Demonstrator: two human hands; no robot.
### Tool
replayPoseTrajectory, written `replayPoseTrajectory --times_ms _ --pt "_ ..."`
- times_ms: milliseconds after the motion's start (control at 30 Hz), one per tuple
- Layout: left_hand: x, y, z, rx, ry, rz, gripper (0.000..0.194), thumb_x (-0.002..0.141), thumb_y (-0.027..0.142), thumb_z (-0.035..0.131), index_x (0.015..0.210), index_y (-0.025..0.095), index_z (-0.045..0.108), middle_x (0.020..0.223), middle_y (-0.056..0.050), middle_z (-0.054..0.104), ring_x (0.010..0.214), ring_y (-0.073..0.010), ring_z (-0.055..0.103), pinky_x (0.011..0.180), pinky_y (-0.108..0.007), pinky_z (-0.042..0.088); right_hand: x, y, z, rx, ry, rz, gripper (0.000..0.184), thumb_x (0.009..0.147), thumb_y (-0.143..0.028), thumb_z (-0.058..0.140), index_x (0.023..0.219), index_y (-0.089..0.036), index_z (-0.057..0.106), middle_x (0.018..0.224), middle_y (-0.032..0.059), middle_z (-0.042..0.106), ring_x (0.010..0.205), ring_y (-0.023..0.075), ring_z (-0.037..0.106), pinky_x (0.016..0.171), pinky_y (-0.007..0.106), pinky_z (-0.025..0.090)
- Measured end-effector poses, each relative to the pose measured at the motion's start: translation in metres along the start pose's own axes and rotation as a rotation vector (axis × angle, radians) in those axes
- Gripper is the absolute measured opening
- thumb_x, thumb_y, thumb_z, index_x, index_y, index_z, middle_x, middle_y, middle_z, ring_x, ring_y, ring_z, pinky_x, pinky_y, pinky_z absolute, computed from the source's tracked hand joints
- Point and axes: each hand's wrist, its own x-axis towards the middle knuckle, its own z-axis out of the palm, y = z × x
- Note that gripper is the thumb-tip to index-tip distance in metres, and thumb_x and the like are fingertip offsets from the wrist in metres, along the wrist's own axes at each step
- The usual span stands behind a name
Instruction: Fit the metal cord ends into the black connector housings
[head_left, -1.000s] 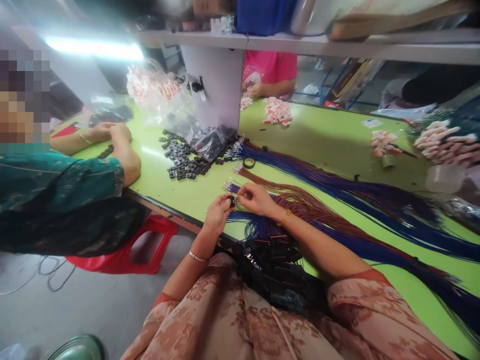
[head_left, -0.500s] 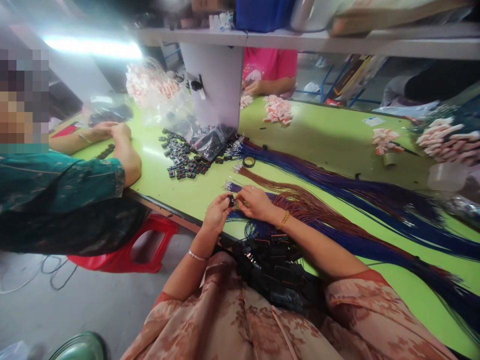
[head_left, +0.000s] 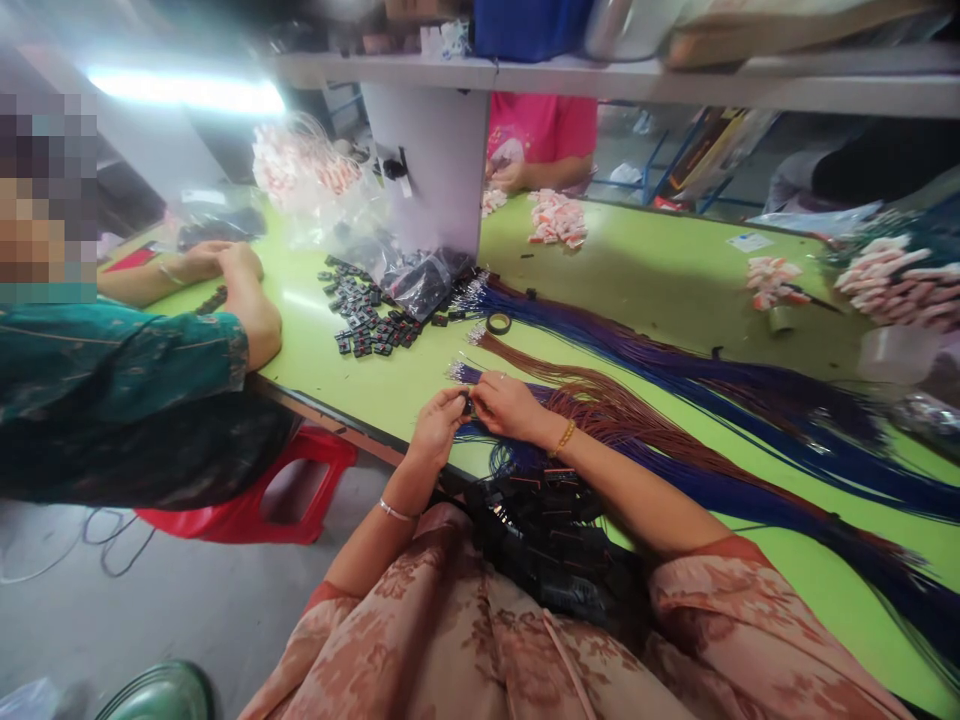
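My left hand (head_left: pixel 435 428) pinches a small black connector (head_left: pixel 468 406) just above the near edge of the green table (head_left: pixel 645 270). My right hand (head_left: pixel 507 405) is closed against the same connector, its fingers pinched on a thin wire end that I can barely make out. Under both hands run bundles of blue wires (head_left: pixel 675 350) and brown wires (head_left: pixel 637 420), stretching off to the right. A heap of finished black connectors with wires (head_left: pixel 555 540) lies in my lap.
Loose black connectors (head_left: pixel 367 320) and a plastic bag of them (head_left: pixel 424 280) lie ahead on the left, a tape roll (head_left: pixel 498 323) beside them. A person in green (head_left: pixel 112 390) sits left on a red stool (head_left: pixel 262 500); another in pink (head_left: pixel 540 140) works opposite. Pink-white bundles (head_left: pixel 892 280) lie right.
My right hand has closed in against the left hand and the connector; both hands stay in nearly the same place. The neighbours have hardly moved.
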Motion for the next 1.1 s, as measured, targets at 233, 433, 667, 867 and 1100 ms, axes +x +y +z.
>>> replayPoseTrajectory --times_ms 233,433,667,867,1100 --pt "0.000 0.002 0.001 0.012 0.023 -0.017 0.025 0.065 0.018 0.077 0.087 0.012 0.067 0.079 -0.003 0.066 0.066 -0.0078 0.058 0.062 -0.020 0.048 0.001 -0.001 -0.007 0.105 -0.096 0.136 0.013 0.087 -0.022 0.045 0.082 -0.015 0.056 0.078 0.0077 0.058 0.071 0.0171 0.048 0.065 0.028 0.034" --pt "-0.001 0.000 0.002 0.058 0.056 0.007 0.031 0.060 0.020 0.080 0.086 0.013 0.065 0.074 -0.001 0.065 0.064 -0.0077 0.058 0.063 -0.021 0.047 0.001 -0.006 -0.005 0.085 -0.129 0.189 0.013 0.084 -0.020 0.047 0.078 -0.014 0.057 0.076 0.0087 0.059 0.068 0.0169 0.046 0.064 0.029 0.031" --pt "-0.037 -0.004 0.025 0.587 0.011 0.460 0.024 0.082 0.026 0.060 0.104 0.016 0.062 0.098 -0.008 0.068 0.086 -0.0155 0.063 0.081 -0.031 0.050 0.015 0.008 -0.036 0.460 -0.215 0.355 0.022 0.087 -0.025 0.046 0.079 -0.014 0.063 0.070 0.0008 0.061 0.062 0.0101 0.047 0.061 0.023 0.032" --pt "-0.091 -0.029 0.070 1.246 -0.749 1.011 0.042 0.090 0.044 0.049 0.115 0.013 0.060 0.107 -0.014 0.069 0.099 -0.0224 0.062 0.089 -0.036 0.050 0.028 -0.013 -0.031 0.344 -0.518 0.343 0.028 0.075 -0.042 0.068 0.082 -0.015 0.063 0.077 0.0031 0.063 0.067 0.0127 0.050 0.060 0.023 0.033" --pt "-0.051 -0.005 0.045 1.273 -0.578 1.137 0.044 0.089 0.049 0.046 0.115 0.017 0.062 0.110 -0.013 0.067 0.105 -0.0231 0.060 0.095 -0.041 0.047 0.014 -0.031 -0.003 0.139 -0.394 0.286 0.024 0.081 -0.039 0.065 0.087 -0.015 0.066 0.080 0.0047 0.059 0.073 0.0158 0.051 0.061 0.025 0.045"
